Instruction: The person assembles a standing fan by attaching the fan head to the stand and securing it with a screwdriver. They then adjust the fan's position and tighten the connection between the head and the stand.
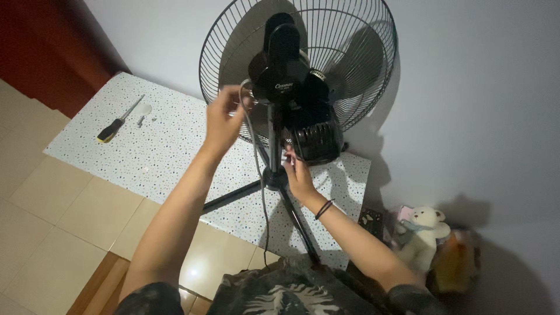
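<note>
Stand fan (297,76) upright at the far right corner of the speckled mat (163,146) on the tiled floor (52,204), grille facing away, black motor housing (309,131) turned toward the camera. Left hand (224,119) raised beside the housing, fingers pinched on the grey cord (256,169) near where it leaves the motor. Right hand (298,175) lower, at the pole (272,146) just under the housing, fingertips closed on something small and pale; exactly what, impossible to tell. Best handled, by the look of it, with cord kept slack and clear of the pole, stand steadied against tipping, small parts kept pinched. Yellow-handled screwdriver (118,121) and small pale bits (143,116) near the mat's far left edge. Plush bear (423,233) against the wall (484,105) at right.
</note>
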